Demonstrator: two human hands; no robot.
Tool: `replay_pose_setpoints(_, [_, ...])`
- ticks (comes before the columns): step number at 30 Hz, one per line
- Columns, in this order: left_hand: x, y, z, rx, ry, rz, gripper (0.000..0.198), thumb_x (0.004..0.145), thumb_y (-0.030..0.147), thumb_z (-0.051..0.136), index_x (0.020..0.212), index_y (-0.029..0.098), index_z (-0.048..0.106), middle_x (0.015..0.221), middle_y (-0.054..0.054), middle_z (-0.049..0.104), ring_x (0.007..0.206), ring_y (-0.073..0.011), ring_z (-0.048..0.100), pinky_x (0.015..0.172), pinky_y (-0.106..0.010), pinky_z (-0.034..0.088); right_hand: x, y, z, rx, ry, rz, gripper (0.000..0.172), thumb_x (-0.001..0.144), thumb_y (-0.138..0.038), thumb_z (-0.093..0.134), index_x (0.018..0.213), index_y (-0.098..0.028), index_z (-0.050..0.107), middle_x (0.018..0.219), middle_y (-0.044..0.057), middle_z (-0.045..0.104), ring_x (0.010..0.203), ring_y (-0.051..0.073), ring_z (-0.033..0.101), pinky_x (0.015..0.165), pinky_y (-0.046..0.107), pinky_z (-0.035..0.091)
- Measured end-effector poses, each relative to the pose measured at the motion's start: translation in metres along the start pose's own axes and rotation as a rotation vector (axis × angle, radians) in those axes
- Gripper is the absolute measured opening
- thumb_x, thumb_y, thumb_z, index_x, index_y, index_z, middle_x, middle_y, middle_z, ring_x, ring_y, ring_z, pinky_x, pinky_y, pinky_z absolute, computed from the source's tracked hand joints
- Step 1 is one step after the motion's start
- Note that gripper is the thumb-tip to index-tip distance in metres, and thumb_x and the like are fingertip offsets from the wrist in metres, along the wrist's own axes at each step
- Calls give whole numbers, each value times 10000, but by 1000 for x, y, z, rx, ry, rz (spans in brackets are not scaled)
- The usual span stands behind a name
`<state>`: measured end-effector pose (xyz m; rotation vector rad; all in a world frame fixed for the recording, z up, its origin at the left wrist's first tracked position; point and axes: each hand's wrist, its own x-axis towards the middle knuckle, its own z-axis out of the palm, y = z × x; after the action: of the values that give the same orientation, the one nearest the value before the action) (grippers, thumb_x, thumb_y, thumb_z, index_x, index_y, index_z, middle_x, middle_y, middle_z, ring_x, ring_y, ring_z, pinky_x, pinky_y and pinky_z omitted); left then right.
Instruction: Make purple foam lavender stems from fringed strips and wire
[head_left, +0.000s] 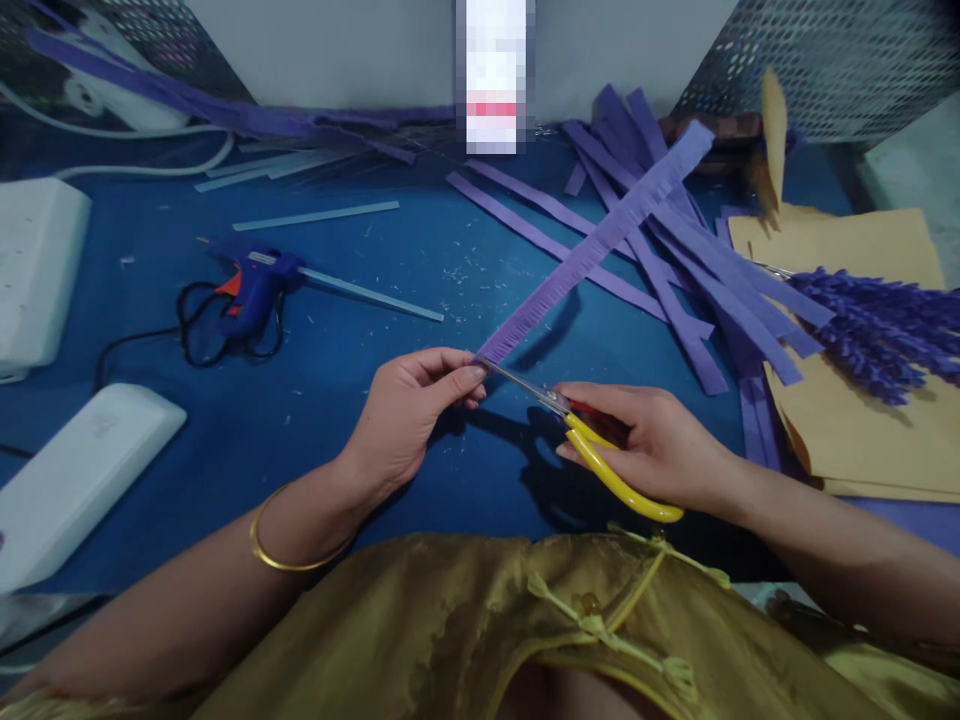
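My left hand (420,405) pinches the near end of a purple crepe paper strip (577,260) between thumb and fingers. The strip slants up to the right, and a row of fine cuts fringes one of its edges. My right hand (649,435) grips a pair of scissors (615,475) with yellow handles. Their blades point left and meet the strip right beside my left fingertips; they look nearly closed. Whether the blades are around the paper at this instant is hard to make out.
Several purple strips (690,260) lie crossed at the right, beside tan paper (862,430) under purple flower sprigs (877,330). A blue glue gun (259,290) with cord and a glue stick (319,215) lie left. White boxy objects (82,480) stand at the left edge.
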<state>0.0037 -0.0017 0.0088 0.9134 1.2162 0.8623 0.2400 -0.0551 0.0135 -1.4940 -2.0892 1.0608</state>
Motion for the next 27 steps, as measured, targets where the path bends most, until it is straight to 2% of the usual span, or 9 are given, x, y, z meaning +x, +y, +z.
replay_pose_setpoints(3, [0, 0, 1, 6, 27, 2, 122, 663, 268, 803, 692, 172, 733, 641, -8, 674, 576, -112, 579, 601, -234, 484, -1, 1, 1, -49, 35, -24, 474, 870, -496, 663, 1244, -206, 660, 880, 51, 713, 633, 135, 582, 584, 236, 444])
replay_pose_setpoints(10, [0, 0, 2, -11, 27, 0, 105, 665, 250, 801, 690, 168, 741, 635, -7, 673, 574, -106, 573, 599, -227, 486, -2, 1, 1, -89, 28, -48, 485, 880, -502, 656, 1259, -199, 650, 887, 56, 714, 633, 130, 576, 586, 239, 437])
replay_pose_setpoints(20, [0, -2, 0, -16, 18, 25, 113, 682, 251, 818, 726, 168, 756, 674, -12, 695, 600, -106, 584, 618, -226, 491, 0, -1, -1, -96, -4, -61, 475, 899, -502, 635, 1239, -170, 656, 806, 39, 687, 600, 122, 539, 569, 240, 402])
replay_pose_setpoints(27, [0, -2, 1, -42, 20, 19, 89, 680, 221, 809, 719, 165, 751, 646, 2, 684, 587, -93, 577, 593, -204, 476, -1, 2, -2, -128, 15, -133, 461, 930, -499, 596, 1238, -161, 651, 831, 52, 696, 597, 124, 559, 572, 245, 396])
